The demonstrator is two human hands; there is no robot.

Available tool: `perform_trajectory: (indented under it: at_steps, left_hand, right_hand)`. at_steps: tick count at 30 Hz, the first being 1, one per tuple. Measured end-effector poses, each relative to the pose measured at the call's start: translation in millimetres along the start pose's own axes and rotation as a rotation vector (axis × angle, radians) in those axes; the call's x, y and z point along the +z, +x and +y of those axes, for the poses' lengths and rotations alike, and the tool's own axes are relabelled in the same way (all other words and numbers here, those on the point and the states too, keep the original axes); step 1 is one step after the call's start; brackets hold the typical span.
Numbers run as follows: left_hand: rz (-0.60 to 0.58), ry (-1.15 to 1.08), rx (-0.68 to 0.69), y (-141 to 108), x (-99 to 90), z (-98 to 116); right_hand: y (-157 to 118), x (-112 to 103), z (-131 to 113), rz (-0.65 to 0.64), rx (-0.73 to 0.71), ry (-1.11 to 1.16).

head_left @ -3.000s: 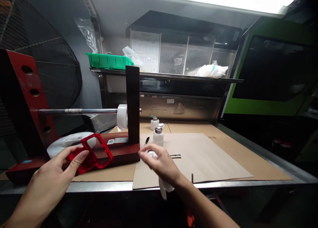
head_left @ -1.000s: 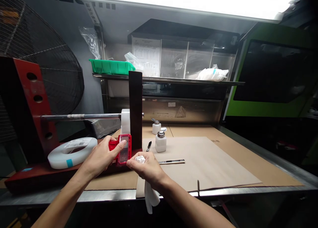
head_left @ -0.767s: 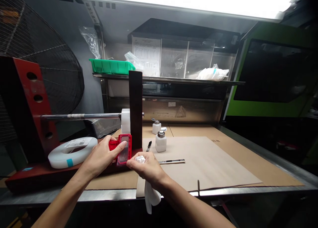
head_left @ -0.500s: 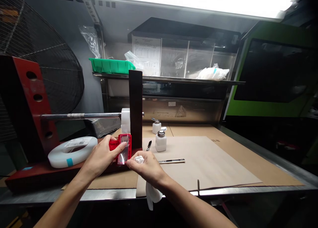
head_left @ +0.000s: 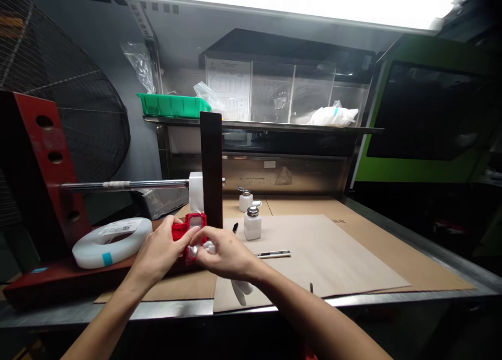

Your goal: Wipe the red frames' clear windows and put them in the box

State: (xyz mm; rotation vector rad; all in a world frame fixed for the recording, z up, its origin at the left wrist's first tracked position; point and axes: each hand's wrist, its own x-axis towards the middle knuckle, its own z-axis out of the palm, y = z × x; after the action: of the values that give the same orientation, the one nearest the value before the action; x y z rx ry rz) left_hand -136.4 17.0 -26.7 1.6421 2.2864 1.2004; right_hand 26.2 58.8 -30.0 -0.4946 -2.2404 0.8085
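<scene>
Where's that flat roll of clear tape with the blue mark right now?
The flat roll lies at the left in the head view, on the stand's red base, just beside the left hand.

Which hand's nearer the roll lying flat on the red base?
Left. The left hand is just to the right of the roll, gripping the red frame; the right hand is farther right, at the frame's right edge.

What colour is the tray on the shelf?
The tray is plain green, seen best in the head view.
</scene>
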Motion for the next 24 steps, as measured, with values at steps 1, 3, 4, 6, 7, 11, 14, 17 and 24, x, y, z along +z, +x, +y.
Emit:
perform_trajectory:
  at_steps: [1,3,4,6,7,11,14,17,24]
  left_hand:
    - [0.003,0.013,-0.002,-1,-0.4,1]
    - [0.014,0.04,-0.005,-2,-1.5,2]
    - [0.017,0.05,-0.007,-3,-2.0,3]
    - [0.017,0.057,-0.002,-4,-2.7,4]
    - [0.015,0.054,0.003,-5,-2.9,4]
    - [0.032,0.044,0.023,-6,-1.9,4]
    - [0.056,0.057,0.02,-5,-0.6,2]
    - [0.073,0.065,0.018,-5,0.2,1]
    - [0.09,0.057,0.017,-7,-2.0,1]
  right_hand:
    - [2,0,-1,-0.05,0.0,-0.052]
    - [4,0,-2,-0.139,0.028,-0.151]
    - [5,0,-4,-0.174,0.048,-0.188]
    - [5,-1,-6,-0.219,0.073,-0.23]
    - [5,-1,-7,-0.23,0.079,-0.238]
    - [6,-5,-8,-0.264,0.079,-0.261]
    - [5,-9,-6,-0.263,0.04,-0.256]
    - [1,-12,-4,-0.174,-0.038,-0.388]
    - [0,0,2,-0.193,-0.184,-0.954]
